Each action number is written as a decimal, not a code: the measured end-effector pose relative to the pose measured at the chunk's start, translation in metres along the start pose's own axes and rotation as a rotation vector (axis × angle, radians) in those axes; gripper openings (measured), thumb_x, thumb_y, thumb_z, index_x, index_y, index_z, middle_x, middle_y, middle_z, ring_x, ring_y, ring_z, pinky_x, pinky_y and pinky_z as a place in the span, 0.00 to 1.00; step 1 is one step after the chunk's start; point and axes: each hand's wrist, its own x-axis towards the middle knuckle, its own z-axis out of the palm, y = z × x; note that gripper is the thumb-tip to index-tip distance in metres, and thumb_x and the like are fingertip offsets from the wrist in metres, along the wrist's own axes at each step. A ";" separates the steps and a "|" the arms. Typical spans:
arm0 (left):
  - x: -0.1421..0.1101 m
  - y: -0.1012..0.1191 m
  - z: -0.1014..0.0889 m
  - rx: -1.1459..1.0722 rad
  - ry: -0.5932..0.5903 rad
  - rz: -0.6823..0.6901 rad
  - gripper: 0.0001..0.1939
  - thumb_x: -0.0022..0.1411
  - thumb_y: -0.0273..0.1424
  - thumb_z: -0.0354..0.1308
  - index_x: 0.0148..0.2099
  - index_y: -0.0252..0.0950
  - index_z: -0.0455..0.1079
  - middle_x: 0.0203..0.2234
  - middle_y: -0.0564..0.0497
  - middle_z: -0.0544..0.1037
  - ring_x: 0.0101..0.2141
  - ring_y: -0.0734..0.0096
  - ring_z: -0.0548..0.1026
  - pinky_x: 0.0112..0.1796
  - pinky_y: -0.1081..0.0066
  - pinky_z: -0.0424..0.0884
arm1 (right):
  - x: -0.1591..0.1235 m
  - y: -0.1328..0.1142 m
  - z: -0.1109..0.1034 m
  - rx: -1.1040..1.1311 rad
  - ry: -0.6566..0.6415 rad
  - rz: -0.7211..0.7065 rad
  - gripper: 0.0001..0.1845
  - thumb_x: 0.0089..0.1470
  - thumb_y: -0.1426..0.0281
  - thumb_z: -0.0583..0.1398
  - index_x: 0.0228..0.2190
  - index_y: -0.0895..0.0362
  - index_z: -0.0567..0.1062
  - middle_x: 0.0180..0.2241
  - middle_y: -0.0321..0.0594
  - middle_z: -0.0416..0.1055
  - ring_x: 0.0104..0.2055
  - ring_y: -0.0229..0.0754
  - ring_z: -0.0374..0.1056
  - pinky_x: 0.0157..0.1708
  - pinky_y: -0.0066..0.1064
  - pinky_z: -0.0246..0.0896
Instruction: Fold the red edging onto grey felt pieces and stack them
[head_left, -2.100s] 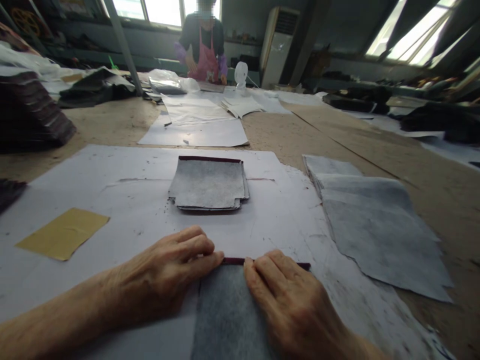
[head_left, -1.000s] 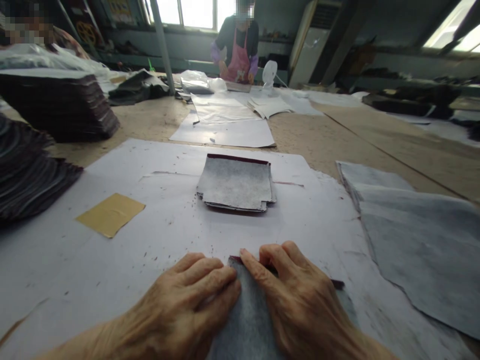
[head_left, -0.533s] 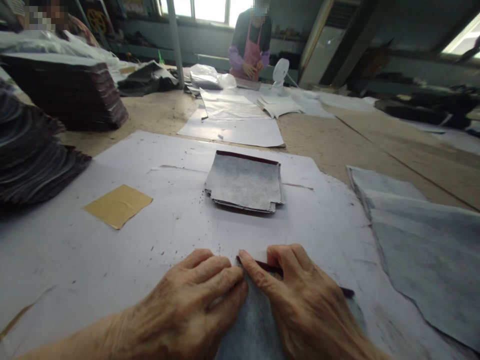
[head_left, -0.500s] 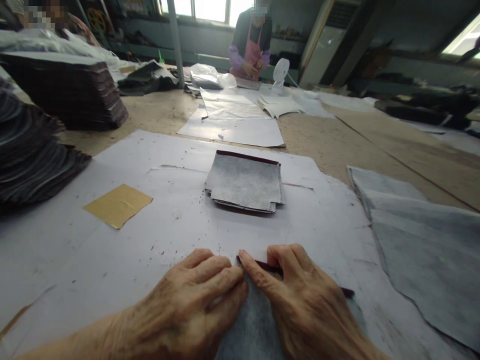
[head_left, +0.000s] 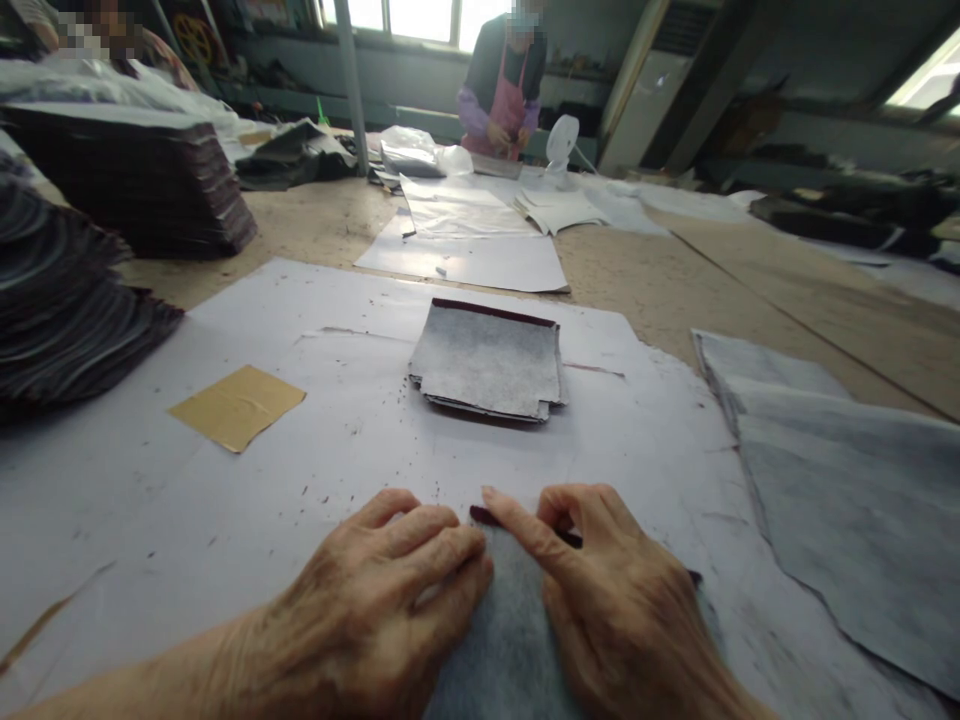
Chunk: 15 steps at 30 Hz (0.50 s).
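A grey-backed piece of material (head_left: 506, 625) with a dark maroon folded edge lies at the bottom centre, partly covered by my hands. My left hand (head_left: 397, 590) rests on its left side, fingers bent and pressed together, with the thumb hidden. Along the maroon edge my right hand (head_left: 615, 580) stretches its index finger, while its other fingers are curled down on the piece. Just beyond my fingers is a small stack of similar grey pieces (head_left: 487, 360), with notched front corners and a maroon strip along the far edge.
White paper (head_left: 360, 400) covers the near table. A tan square (head_left: 238, 408) lies left; tall dark stacks (head_left: 60, 300) stand farther left. Larger grey sheets (head_left: 847, 500) lie right. Across the table, a person in a pink apron (head_left: 508, 105) stands behind plastic bags (head_left: 409, 152).
My right index fingertip has lifted slightly and moved a little up along the folded edge, exposing more of the maroon corner. My left hand has hardly shifted.
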 end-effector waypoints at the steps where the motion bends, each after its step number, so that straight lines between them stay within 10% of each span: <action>1: -0.001 -0.001 0.003 -0.001 0.035 0.007 0.15 0.58 0.21 0.42 0.42 0.30 0.68 0.34 0.44 0.75 0.33 0.66 0.73 0.35 0.65 0.69 | -0.002 0.001 0.000 0.050 0.022 0.029 0.26 0.52 0.80 0.48 0.53 0.56 0.62 0.33 0.45 0.63 0.35 0.42 0.60 0.29 0.35 0.65; 10: -0.005 -0.002 0.007 -0.054 0.020 -0.032 0.15 0.58 0.23 0.43 0.43 0.32 0.68 0.36 0.45 0.75 0.35 0.66 0.71 0.36 0.64 0.68 | -0.003 -0.001 0.001 -0.030 0.007 -0.161 0.21 0.52 0.82 0.45 0.45 0.68 0.69 0.37 0.51 0.67 0.39 0.48 0.59 0.31 0.40 0.64; 15: -0.001 0.000 -0.002 -0.106 -0.123 -0.060 0.14 0.56 0.23 0.47 0.43 0.31 0.68 0.37 0.44 0.73 0.35 0.65 0.69 0.36 0.62 0.68 | -0.003 -0.001 0.000 -0.029 0.076 0.003 0.17 0.53 0.79 0.48 0.43 0.64 0.70 0.35 0.47 0.68 0.36 0.46 0.60 0.32 0.40 0.61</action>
